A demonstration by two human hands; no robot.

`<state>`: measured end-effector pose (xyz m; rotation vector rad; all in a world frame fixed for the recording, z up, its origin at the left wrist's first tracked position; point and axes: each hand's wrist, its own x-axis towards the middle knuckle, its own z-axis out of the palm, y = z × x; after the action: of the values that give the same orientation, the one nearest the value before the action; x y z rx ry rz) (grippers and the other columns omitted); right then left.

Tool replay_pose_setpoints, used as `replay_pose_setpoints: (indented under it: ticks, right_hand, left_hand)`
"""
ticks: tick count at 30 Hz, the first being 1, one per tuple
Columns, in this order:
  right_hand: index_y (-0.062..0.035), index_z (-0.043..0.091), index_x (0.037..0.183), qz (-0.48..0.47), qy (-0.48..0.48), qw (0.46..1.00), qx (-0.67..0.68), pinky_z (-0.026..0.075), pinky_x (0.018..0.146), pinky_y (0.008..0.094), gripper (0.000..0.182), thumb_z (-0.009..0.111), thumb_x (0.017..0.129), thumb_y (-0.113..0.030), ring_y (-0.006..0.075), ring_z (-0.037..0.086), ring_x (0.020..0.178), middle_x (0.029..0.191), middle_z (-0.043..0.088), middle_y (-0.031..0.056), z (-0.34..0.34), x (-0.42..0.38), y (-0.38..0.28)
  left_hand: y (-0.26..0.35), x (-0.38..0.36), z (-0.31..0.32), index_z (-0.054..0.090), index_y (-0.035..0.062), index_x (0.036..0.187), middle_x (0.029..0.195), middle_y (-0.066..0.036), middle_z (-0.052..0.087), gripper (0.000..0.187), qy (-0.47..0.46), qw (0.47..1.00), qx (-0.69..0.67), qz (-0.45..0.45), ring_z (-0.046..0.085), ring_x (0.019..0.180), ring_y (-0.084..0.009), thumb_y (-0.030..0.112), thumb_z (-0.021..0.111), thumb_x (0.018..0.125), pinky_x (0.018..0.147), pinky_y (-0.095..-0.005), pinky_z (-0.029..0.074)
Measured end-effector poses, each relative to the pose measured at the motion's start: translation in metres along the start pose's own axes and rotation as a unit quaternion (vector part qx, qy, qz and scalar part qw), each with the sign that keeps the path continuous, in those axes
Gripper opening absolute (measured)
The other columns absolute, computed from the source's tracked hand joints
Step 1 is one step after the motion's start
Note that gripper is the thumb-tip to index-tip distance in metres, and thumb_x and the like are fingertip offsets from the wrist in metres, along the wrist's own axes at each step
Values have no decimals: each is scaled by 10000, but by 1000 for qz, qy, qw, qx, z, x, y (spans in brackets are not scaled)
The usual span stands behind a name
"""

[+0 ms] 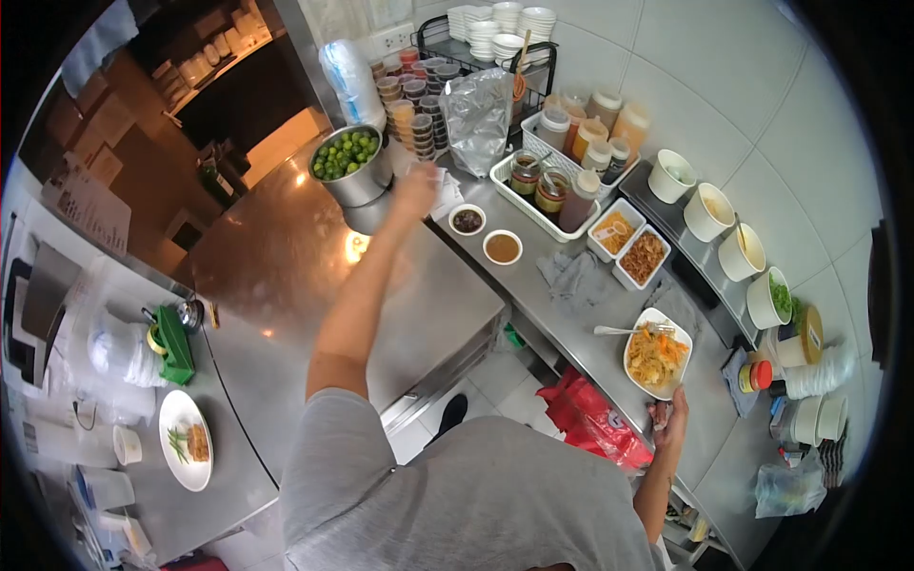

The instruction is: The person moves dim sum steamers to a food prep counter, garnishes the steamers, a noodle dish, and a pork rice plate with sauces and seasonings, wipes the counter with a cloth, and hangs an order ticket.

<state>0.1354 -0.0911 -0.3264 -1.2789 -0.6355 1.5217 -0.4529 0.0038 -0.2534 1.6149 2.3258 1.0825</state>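
while the right hand [671, 419] grips the noodle dish [654, 317], the left hand [416, 190], grasp unclear, is near the green-fruit pot [364, 187].

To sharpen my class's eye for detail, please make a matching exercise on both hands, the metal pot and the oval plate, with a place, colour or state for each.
Column 1
1. Left hand
2. Right hand
3. Metal pot
4. Oval plate

Column 2
A. Holding green fruits
B. At the near edge of the noodle dish
C. White, on the picture's left side
D. Stretched out beside the metal pot

Pairs: 1-D, 2-B, 3-A, 4-C
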Motion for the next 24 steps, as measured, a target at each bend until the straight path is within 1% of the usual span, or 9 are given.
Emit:
replay_pose_setpoints:
  ticks: [4,6,7,11,14,18,19,22,24]
  right_hand:
    - [-15,427,1224,-36,78,996,-1,398,402,219,502,428,917,-412,61,298,345,661,539,54,13,-17,7]
    - [-11,422,1227,-58,134,989,-13,397,419,213,539,435,907,-445,67,299,350,669,553,65,18,-26,13]
    - [-6,385,1268,-64,148,986,-33,379,405,213,561,430,911,-436,72,314,363,718,582,87,12,-28,17]
    - [-28,417,1256,-87,217,971,-52,356,389,204,513,435,911,-408,63,330,369,757,588,90,15,-40,36]
    - [-45,449,1237,-142,232,948,-163,352,387,199,484,437,912,-403,60,338,373,751,585,85,26,-55,40]
    - [-67,490,1212,-148,283,918,-234,346,392,208,433,431,915,-377,66,369,398,770,579,64,48,-70,41]
    - [-66,494,1204,-165,290,911,-244,340,389,203,417,423,921,-364,62,369,403,765,572,57,53,-73,40]
    - [-63,507,1178,-214,302,888,-272,321,386,191,377,410,933,-332,51,370,426,761,553,37,63,-75,39]
    - [-61,516,1159,-246,304,873,-293,309,392,185,358,417,933,-319,47,372,452,770,540,26,67,-77,37]
  left_hand:
    - [-126,75,-73,555,84,936,961,-209,508,287,87,993,83,5,526,912,-377,6,551,659,810,-408,435]
    - [-128,91,-103,555,112,954,1022,-201,480,303,46,995,86,-23,511,947,-378,14,545,667,834,-411,423]
    - [-142,106,-104,562,155,994,1083,-188,477,333,31,992,119,-5,489,1015,-371,38,551,683,857,-424,411]
    - [-149,139,-97,569,172,1057,1196,-155,458,336,-106,984,132,51,478,1075,-352,160,641,729,885,-428,404]
    - [-169,150,-87,579,147,1039,1148,-169,480,337,-137,969,195,59,507,1033,-350,200,679,722,869,-412,418]
    - [-192,150,-91,588,100,1000,1063,-185,516,320,-55,992,103,39,528,994,-343,168,691,705,846,-397,430]
    - [-196,147,-91,588,74,985,946,-155,556,283,-9,992,124,31,570,871,-321,152,672,726,787,-379,459]
    - [-197,144,-106,574,50,1017,824,-88,569,228,-74,989,-53,-116,544,691,-194,153,596,815,554,-292,447]
    - [-192,137,-111,574,32,995,788,-54,558,206,-27,957,-248,-147,510,621,-140,177,554,849,479,-248,400]
